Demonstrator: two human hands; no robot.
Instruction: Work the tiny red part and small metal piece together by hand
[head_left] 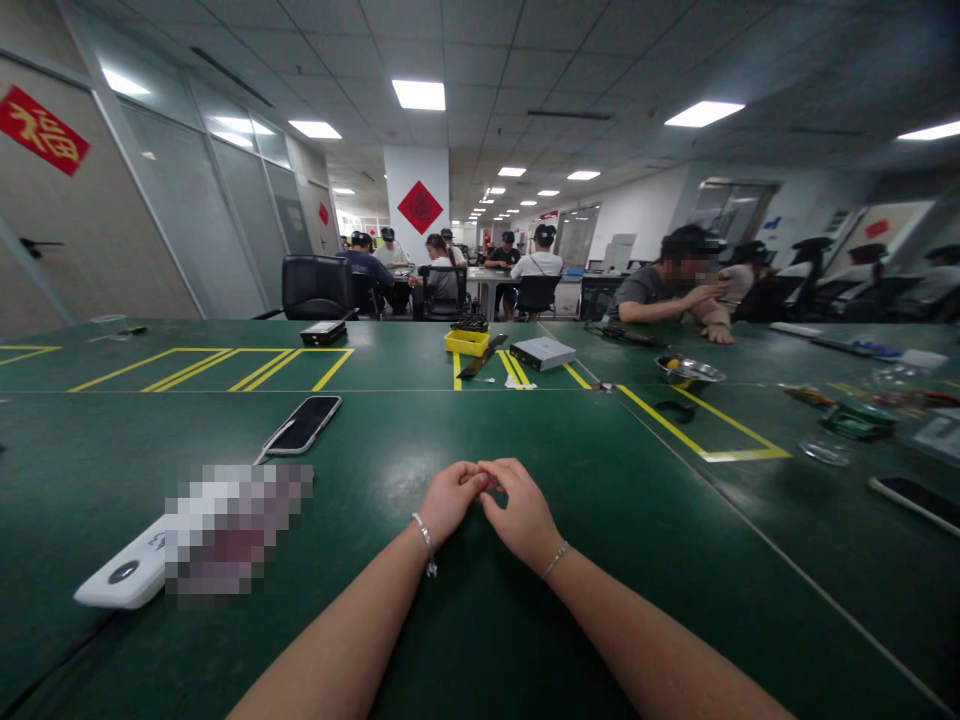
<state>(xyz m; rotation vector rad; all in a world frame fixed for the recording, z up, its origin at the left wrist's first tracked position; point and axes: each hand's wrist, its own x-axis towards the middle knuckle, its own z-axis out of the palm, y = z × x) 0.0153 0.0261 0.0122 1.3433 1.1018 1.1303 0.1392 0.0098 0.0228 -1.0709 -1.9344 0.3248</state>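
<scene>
Both my hands rest on the green table (525,430) right in front of me, fingertips meeting. My left hand (448,503) is curled, with a bracelet on its wrist. My right hand (521,513) is curled too, its fingers pinched against the left ones. Whether anything small sits between the fingertips is hidden. The nearest object is a black phone (304,424) lying face up to the left and further out. A white flat device (124,578) lies at the near left beside a blurred patch.
A yellow tray (466,342), a white box (543,352) and a metal dish (688,371) stand further out. Another phone (916,499) lies at the right edge. A person (667,290) sits at the far right; others sit at tables behind.
</scene>
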